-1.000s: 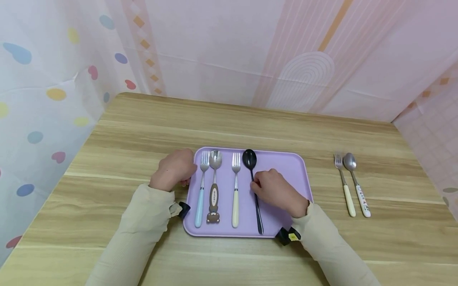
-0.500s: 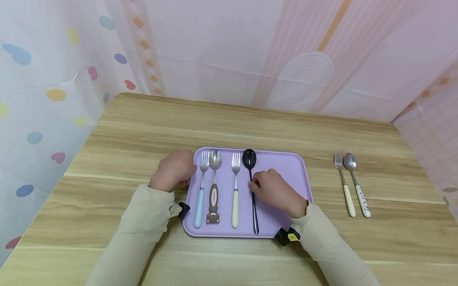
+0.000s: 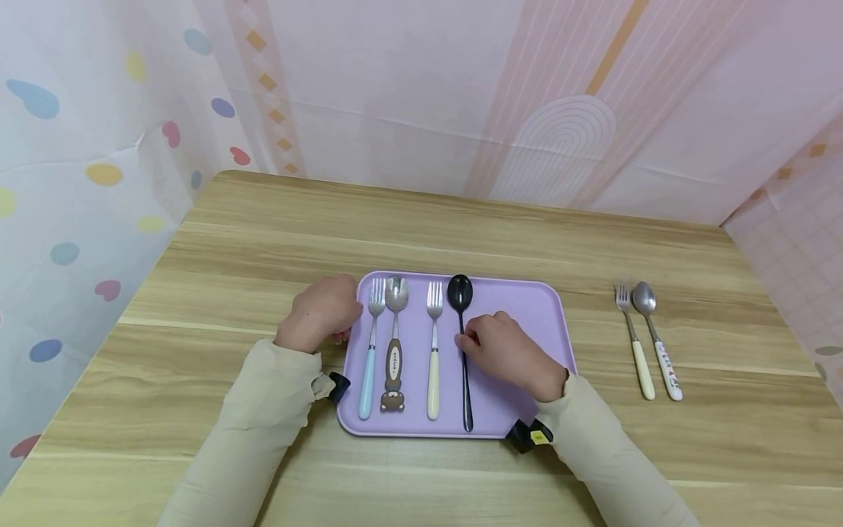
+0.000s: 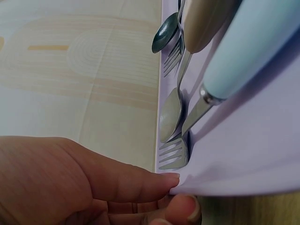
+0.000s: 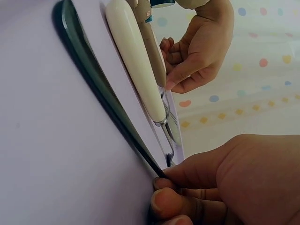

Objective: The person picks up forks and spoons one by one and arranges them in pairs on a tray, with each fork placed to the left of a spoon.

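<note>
My right hand pinches the thin handle of a black spoon between thumb and fingers, as the right wrist view shows. The spoon lies on a lilac tray, bowl toward the far rim. At the tray's left rim, my left hand grips the edge, its thumb on the rim. From left to right on the tray lie a blue-handled fork, a spoon with a brown bear handle and a cream-handled fork, all parallel to the black spoon.
To the right of the tray, a second cream-handled fork and a spoon with a patterned white handle lie side by side on the wooden table. A patterned cloth hangs behind the table.
The black spoon's handle end has swung left, so the spoon now lies straighter. My right fingers shifted slightly left with it. My left hand stayed in place.
</note>
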Demonstrator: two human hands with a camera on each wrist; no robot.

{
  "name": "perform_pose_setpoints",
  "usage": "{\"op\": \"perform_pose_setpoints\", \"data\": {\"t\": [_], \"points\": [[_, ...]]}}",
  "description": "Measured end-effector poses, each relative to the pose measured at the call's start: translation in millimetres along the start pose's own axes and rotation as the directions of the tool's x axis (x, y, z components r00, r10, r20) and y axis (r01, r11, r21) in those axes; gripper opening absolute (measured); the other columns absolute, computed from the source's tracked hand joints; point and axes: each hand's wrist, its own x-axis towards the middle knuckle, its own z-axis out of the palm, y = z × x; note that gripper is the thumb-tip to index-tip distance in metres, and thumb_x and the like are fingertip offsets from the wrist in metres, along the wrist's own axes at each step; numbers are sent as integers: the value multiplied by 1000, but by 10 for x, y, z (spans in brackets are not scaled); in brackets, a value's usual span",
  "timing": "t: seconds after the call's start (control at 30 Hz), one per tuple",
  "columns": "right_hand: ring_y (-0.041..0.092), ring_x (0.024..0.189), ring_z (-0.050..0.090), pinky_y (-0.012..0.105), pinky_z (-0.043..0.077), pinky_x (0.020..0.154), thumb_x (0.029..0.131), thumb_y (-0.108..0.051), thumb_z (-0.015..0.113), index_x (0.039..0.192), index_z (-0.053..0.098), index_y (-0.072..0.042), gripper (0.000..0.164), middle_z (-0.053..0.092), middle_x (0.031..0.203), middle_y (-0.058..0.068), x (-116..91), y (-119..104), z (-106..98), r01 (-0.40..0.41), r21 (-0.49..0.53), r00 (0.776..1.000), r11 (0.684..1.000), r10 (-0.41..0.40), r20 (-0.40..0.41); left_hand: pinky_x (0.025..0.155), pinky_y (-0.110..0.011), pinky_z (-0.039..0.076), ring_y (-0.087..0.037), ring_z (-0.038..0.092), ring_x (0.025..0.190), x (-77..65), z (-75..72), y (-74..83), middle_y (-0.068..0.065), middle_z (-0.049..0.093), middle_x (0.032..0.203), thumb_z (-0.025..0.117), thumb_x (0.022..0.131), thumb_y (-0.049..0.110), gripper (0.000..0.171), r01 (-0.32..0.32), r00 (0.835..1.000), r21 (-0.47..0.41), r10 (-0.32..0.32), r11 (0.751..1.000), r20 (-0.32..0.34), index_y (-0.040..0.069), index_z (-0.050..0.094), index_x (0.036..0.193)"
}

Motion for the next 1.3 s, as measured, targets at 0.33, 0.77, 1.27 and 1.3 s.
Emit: {"op": "perform_pose_setpoints", "data": {"t": [0.33, 0.77, 1.27, 1.3], "points": [[10, 48, 40, 23, 33, 46, 89, -22, 57, 56, 46, -14, 36, 39, 50, -5, -3, -2, 0, 0, -24, 1000, 1000, 0, 8, 38, -25, 38, -17, 53, 45, 9, 4, -2, -9, 55, 54, 45, 84, 3, 18, 3, 1000, 10, -3, 1000, 3, 0, 57, 72], [8, 46, 42, 22, 33, 45, 90, -23, 56, 56, 51, -15, 35, 40, 49, -6, -4, -21, -5, -13, -9, 999, 1000, 13, 30, 38, -24, 37, -17, 50, 44, 17, 10, -1, -9, 54, 54, 44, 82, 1, 17, 2, 1000, 9, -1, 1000, -2, 0, 57, 71], [7, 48, 37, 23, 34, 48, 89, -22, 57, 58, 48, -15, 33, 36, 51, -7, -60, 47, -162, 50, -48, 998, 998, -51, -37, 37, -25, 36, -16, 50, 43, 33, 18, -6, -7, 54, 51, 44, 81, 0, 21, -2, 1000, 24, 2, 1000, -3, 2, 57, 65], [7, 49, 37, 23, 35, 48, 89, -22, 56, 58, 49, -15, 33, 37, 51, -6, -65, 53, -188, 42, -47, 998, 998, -44, -40, 37, -25, 36, -16, 50, 43, 32, 16, -7, -7, 54, 51, 44, 81, 0, 21, -3, 1000, 25, 3, 1000, -3, 2, 57, 65]]}}
